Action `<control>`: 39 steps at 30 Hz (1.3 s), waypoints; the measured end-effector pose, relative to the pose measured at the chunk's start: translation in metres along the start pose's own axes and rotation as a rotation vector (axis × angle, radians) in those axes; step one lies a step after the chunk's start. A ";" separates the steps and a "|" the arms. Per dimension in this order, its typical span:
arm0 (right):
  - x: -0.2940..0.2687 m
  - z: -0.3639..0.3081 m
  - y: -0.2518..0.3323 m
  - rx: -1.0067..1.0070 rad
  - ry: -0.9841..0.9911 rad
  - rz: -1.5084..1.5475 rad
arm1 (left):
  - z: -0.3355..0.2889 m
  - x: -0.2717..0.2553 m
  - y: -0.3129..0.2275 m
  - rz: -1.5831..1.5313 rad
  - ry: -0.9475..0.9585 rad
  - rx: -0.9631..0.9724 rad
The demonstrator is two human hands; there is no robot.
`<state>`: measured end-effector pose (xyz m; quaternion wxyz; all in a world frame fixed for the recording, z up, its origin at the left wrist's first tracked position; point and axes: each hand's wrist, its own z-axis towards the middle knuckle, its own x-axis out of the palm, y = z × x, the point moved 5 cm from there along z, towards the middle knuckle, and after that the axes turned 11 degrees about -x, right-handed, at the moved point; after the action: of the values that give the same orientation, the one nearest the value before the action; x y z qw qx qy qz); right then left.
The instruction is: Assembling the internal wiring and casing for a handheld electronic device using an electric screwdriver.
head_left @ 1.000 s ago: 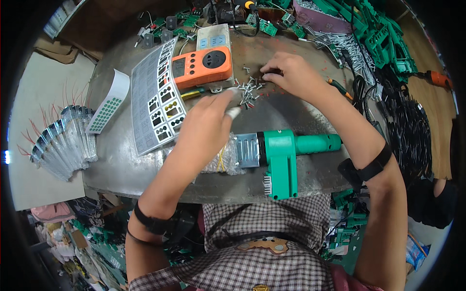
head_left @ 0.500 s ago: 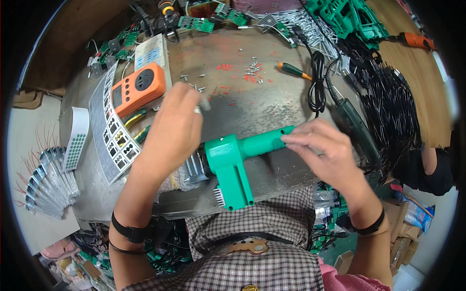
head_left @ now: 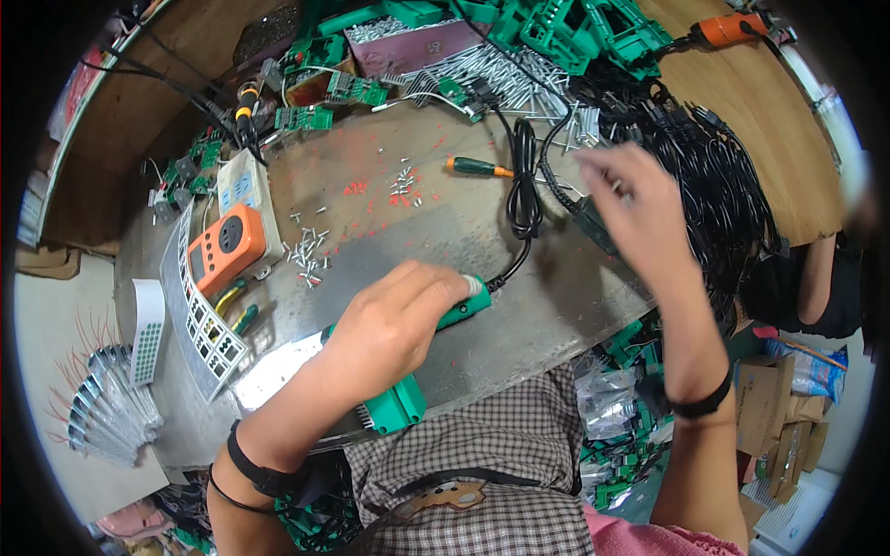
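My left hand (head_left: 399,320) is closed over a green plastic tool housing (head_left: 394,405), gripping it near the handle and covering much of it. A black cord (head_left: 524,199) runs from the handle's end and lies in a bundled loop on the table. Under my left forearm shows a bright silvery piece (head_left: 278,369), partly hidden. Farther right, my right hand (head_left: 644,208) hovers over a dark, pen-like corded tool (head_left: 591,227). Its fingers are apart and slightly blurred; no held thing shows between them. A green and orange screwdriver (head_left: 477,167) lies beyond the cord.
Small screws (head_left: 306,255) and red bits (head_left: 357,187) are scattered mid-table. An orange socket meter (head_left: 225,243) and a sticker sheet (head_left: 213,343) lie left. Silver rods (head_left: 505,74), green housings (head_left: 593,37) and black cords (head_left: 714,176) are heaped at the back and right.
My left hand has come down onto the green housing, which has shifted left and turned. My right hand has left the handle's end and moved up to the dark corded tool.
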<state>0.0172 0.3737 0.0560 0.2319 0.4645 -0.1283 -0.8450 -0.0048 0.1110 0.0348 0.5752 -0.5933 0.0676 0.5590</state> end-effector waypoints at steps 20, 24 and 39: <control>-0.046 -0.002 -0.058 0.061 0.269 -0.083 | 0.000 -0.002 0.007 0.000 0.116 -0.049; -0.002 -0.035 0.006 0.692 0.232 1.040 | 0.005 -0.018 -0.016 0.167 -0.085 0.019; 0.080 -0.067 0.094 0.839 0.192 1.415 | -0.029 -0.057 -0.007 -0.345 -0.217 -0.143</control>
<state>0.0629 0.2516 0.0027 0.5262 0.3920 -0.6747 -0.3380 -0.0036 0.0599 0.0729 0.6227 -0.5716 -0.1370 0.5165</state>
